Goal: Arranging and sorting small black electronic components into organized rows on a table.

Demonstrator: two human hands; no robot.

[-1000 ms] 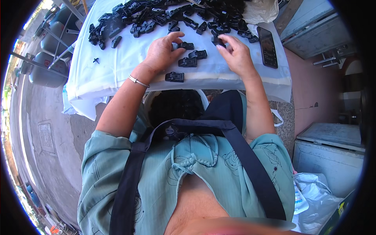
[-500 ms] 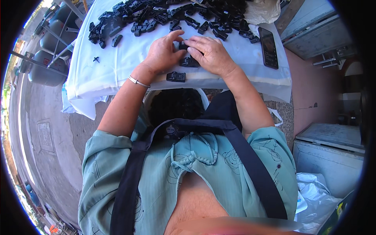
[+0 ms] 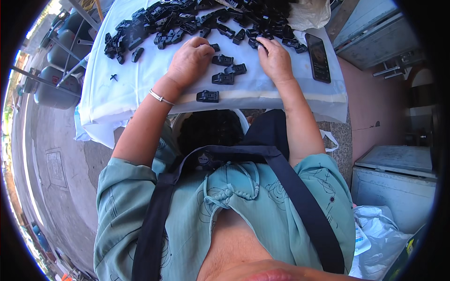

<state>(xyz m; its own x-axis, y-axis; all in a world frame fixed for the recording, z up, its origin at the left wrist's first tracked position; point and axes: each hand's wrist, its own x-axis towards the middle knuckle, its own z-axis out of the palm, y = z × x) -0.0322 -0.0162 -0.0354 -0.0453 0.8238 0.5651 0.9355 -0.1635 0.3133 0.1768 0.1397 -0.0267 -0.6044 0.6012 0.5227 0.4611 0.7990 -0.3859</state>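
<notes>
My left hand [image 3: 190, 62] is closed, its fingers curled by a small black plastic part [image 3: 215, 47] that shows at the fingertips. At the near edge of a heap of black plastic parts [image 3: 187, 18], my right hand [image 3: 275, 58] pinches another black part [image 3: 254, 43] between thumb and fingers. Between the hands lie three loose parts: one farther back [image 3: 222, 60], one at the right [image 3: 235, 69] and one at the left [image 3: 222, 78]. A single black part [image 3: 207, 96] rests close to the table's near edge.
White sheeting covers the table [image 3: 154, 100]. A phone [image 3: 318, 57] lies at its right side, below a crumpled pale bag [image 3: 309, 16]. A tiny black cross-shaped piece [image 3: 113, 77] is at the left. Under the near edge stands a bucket [image 3: 244, 122] of dark pieces.
My hands have moved apart. The right has gone back and right to the heap, uncovering parts on the sheet; the left has shifted slightly left.
</notes>
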